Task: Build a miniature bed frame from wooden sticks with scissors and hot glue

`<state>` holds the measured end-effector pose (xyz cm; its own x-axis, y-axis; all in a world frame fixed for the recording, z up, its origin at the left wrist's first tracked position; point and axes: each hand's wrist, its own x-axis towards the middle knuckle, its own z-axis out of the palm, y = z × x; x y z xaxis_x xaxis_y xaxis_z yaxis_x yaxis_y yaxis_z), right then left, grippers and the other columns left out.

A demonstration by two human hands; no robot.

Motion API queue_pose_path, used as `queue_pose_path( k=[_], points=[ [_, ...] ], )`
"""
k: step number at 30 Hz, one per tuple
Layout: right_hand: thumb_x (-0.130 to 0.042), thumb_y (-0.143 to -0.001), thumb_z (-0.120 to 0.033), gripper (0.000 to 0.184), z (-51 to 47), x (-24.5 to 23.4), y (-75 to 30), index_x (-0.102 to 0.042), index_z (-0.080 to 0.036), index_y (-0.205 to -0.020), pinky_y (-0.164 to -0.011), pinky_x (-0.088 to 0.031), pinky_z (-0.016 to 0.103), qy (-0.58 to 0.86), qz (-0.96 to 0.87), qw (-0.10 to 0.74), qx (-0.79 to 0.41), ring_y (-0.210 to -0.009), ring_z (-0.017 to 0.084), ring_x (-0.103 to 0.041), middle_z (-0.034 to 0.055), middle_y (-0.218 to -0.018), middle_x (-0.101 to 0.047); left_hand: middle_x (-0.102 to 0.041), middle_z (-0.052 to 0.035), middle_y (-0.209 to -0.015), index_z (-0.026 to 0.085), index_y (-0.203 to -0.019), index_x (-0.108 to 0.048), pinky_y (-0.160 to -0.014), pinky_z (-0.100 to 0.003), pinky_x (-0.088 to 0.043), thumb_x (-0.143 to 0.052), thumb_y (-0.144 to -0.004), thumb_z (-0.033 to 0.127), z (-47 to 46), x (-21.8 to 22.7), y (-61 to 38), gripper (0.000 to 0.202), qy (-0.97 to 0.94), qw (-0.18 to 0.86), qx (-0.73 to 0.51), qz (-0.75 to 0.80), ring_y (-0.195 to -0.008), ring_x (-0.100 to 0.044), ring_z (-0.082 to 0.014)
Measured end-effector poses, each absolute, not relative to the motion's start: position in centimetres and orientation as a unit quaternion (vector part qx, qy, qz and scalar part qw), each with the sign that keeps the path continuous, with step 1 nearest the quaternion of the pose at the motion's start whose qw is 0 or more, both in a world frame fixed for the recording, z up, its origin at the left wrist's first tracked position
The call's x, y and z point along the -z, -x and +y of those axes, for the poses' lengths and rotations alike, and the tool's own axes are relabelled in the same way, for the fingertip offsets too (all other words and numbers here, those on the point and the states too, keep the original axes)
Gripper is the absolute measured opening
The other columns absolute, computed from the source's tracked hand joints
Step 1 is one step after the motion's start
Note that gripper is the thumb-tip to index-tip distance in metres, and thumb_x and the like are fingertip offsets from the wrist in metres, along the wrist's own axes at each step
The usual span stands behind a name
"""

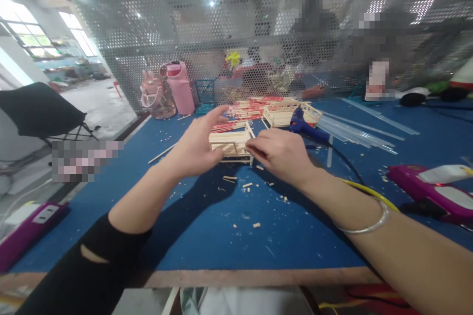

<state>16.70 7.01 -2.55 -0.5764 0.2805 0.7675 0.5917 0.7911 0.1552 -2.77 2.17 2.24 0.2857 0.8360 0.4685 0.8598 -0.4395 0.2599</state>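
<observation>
**Bracketing and pinching a small stick-built wooden frame (pixel 229 138) at mid-picture**

Placed at the center of the picture, on a blue tabletop (pixel 221 251), between both hands. Reaching in from lower left with the left hand (pixel 192 147): thumb and forefinger well apart in a wide C around the left end, thumb across the near side. Cannot tell whether gripped there, with the other fingers hidden. Reaching in from lower right with the right hand (pixel 284 155): thumb and forefinger closed in a pinch on the right end, other fingers curled. Cannot tell whether pinching a loose sliver too.

Scattered just below center: wood offcuts (pixel 256 225). Lying behind, upper middle: red and pale sticks (pixel 246 109), beside a second stick-built frame with railings (pixel 277 117). Overlapping its right half in view: a blue glue gun (pixel 310 131), with clear glue sticks (pixel 351 130) fanned out farther right. Standing at upper left, before a perforated metal panel (pixel 148 15): a pink bottle (pixel 180 89) and a transparent pink jug (pixel 158 101). Set near the right edge: a magenta power strip (pixel 406 179).
</observation>
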Motion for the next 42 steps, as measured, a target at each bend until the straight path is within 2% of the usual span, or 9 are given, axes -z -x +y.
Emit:
queue_pose_path(
  k=[3, 5, 12, 20, 24, 26, 32, 35, 42],
  points=[
    [-0.044, -0.091, -0.025, 0.034, 7.0, 2.5, -16.3, -0.069, -0.016, -0.072, -0.057, -0.031, 0.028, 0.255, -0.867, 0.359, 0.234, -0.059, 0.015, -0.053, 0.0053, -0.063, -0.065, -0.061, -0.0079, -0.126, 0.018, -0.146, -0.018, -0.096, -0.037, -0.04, -0.053, -0.064, 0.01, 3.5, -3.2, 2.5, 0.089, 0.829, -0.038, 0.146, -0.538, -0.114, -0.055, -0.0246],
    [-0.044, -0.091, -0.024, 0.034, 6.9, 2.5, -16.1, -0.069, -0.016, -0.07, -0.057, -0.031, 0.028, 0.259, -0.867, 0.349, 0.244, -0.059, 0.015, -0.053, 0.0051, -0.063, -0.065, -0.065, -0.0061, -0.119, 0.02, -0.146, -0.017, -0.091, -0.034, -0.043, -0.055, -0.066, 0.01, 4.1, -3.4, 2.0, 0.09, 0.829, -0.05, 0.117, -0.544, -0.11, -0.058, -0.024],
    [-0.046, -0.09, -0.024, 0.034, 7.2, 3.1, -15.9, -0.071, -0.017, -0.069, -0.054, -0.032, 0.027, 0.257, -0.858, 0.38, 0.232, -0.057, 0.014, -0.057, 0.004, -0.061, -0.067, -0.073, -0.0034, -0.101, 0.02, -0.145, -0.023, -0.077, -0.026, -0.046, -0.061, -0.071, 0.015, 4.8, -3.1, 1.4, 0.084, 0.835, -0.093, 0.158, -0.518, -0.094, -0.066, -0.0184],
    [-0.046, -0.09, -0.028, 0.032, 7.3, 3.5, -15.8, -0.07, -0.017, -0.072, -0.054, -0.034, 0.027, 0.287, -0.865, 0.375, 0.171, -0.061, 0.016, -0.06, 0.0054, -0.067, -0.069, -0.074, -0.0022, -0.09, 0.022, -0.143, -0.031, -0.071, -0.025, -0.046, -0.061, -0.074, 0.018, 5.4, -2.4, 1.5, 0.075, 0.825, -0.071, 0.189, -0.527, -0.085, -0.067, -0.0175],
    [-0.055, -0.08, -0.025, 0.015, 7.3, 3.0, -16.7, -0.067, -0.018, -0.086, -0.055, -0.038, 0.026, 0.315, -0.846, 0.425, 0.067, -0.059, 0.014, -0.059, 0.0019, -0.068, -0.067, -0.074, -0.0027, -0.089, 0.021, -0.142, -0.031, -0.07, -0.024, -0.046, -0.062, -0.072, 0.016, 5.4, -2.5, 1.4, 0.077, 0.823, -0.065, 0.182, -0.534, -0.084, -0.067, -0.0173],
    [-0.055, -0.072, -0.018, 0.02, 7.4, 2.8, -17.2, -0.064, -0.017, -0.091, -0.056, -0.041, 0.026, 0.339, -0.82, 0.461, 0.027, -0.06, 0.015, -0.057, 0.001, -0.068, -0.063, -0.074, -0.0026, -0.089, 0.021, -0.143, -0.03, -0.069, -0.024, -0.045, -0.062, -0.072, 0.017, 5.4, -2.6, 1.4, 0.078, 0.823, -0.069, 0.179, -0.534, -0.083, -0.067, -0.0169],
    [-0.048, -0.06, -0.009, 0.035, 8.2, 3.2, -17.1, -0.061, -0.018, -0.09, -0.082, -0.046, 0.038, 0.306, -0.822, 0.481, -0.005, -0.093, 0.024, -0.057, 0.0095, -0.096, -0.061, -0.073, -0.0014, -0.083, 0.021, -0.143, -0.029, -0.063, -0.024, -0.043, -0.058, -0.074, 0.02, 5.5, -2.7, 1.3, 0.075, 0.83, -0.049, 0.163, -0.531, -0.077, -0.067, -0.017],
    [-0.051, -0.065, -0.013, 0.027, 8.5, 3.8, -16.4, -0.063, -0.019, -0.089, -0.091, -0.042, 0.043, 0.298, -0.831, 0.47, -0.025, -0.099, 0.025, -0.055, 0.01, -0.1, -0.059, -0.073, -0.0017, -0.083, 0.02, -0.144, -0.027, -0.062, -0.025, -0.043, -0.056, -0.073, 0.019, 5.3, -2.9, 1.0, 0.077, 0.826, -0.035, 0.148, -0.543, -0.076, -0.067, -0.0177],
    [-0.061, -0.067, -0.02, 0.015, 9.2, 4.4, -15.6, -0.064, -0.02, -0.082, -0.096, -0.039, 0.046, 0.324, -0.828, 0.451, -0.083, -0.107, 0.027, -0.052, 0.0105, -0.108, -0.057, -0.074, -0.0037, -0.088, 0.017, -0.144, -0.027, -0.071, -0.028, -0.045, -0.055, -0.073, 0.018, 5.1, -3.2, 0.6, 0.076, 0.82, -0.028, 0.134, -0.555, -0.089, -0.067, -0.0221]
  ],
)
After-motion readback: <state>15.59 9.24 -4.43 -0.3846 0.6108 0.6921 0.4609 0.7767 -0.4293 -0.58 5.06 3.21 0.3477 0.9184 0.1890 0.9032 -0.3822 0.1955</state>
